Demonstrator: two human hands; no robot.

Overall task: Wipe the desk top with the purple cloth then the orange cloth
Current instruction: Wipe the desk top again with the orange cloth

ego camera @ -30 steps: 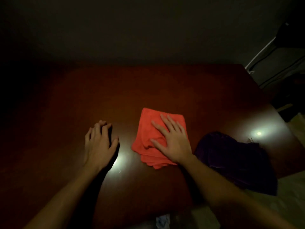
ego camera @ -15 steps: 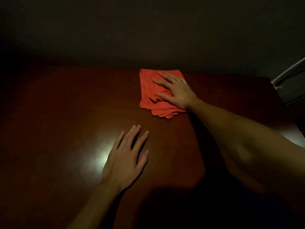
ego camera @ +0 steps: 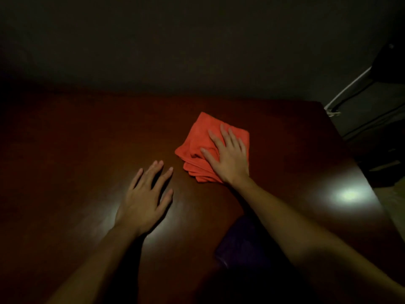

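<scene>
A folded orange cloth (ego camera: 198, 140) lies on the dark red-brown desk top (ego camera: 87, 139), right of centre. My right hand (ego camera: 228, 156) presses flat on the cloth's right half, fingers spread and pointing away from me. My left hand (ego camera: 145, 198) rests flat on the bare desk, left of and nearer than the cloth, holding nothing. The purple cloth (ego camera: 243, 244) lies crumpled near the front edge, dim, and partly hidden under my right forearm.
The room is dark; bright reflections sit on the desk by my left wrist and at the right edge (ego camera: 348, 195). A dark wall runs behind the desk. White and dark cables (ego camera: 350, 84) and dark furniture stand beyond the desk's right side.
My right hand slid the orange cloth to the far edge of the desk and has now drawn it back towards me. The left hand stays flat on the desk. The view shifted.
</scene>
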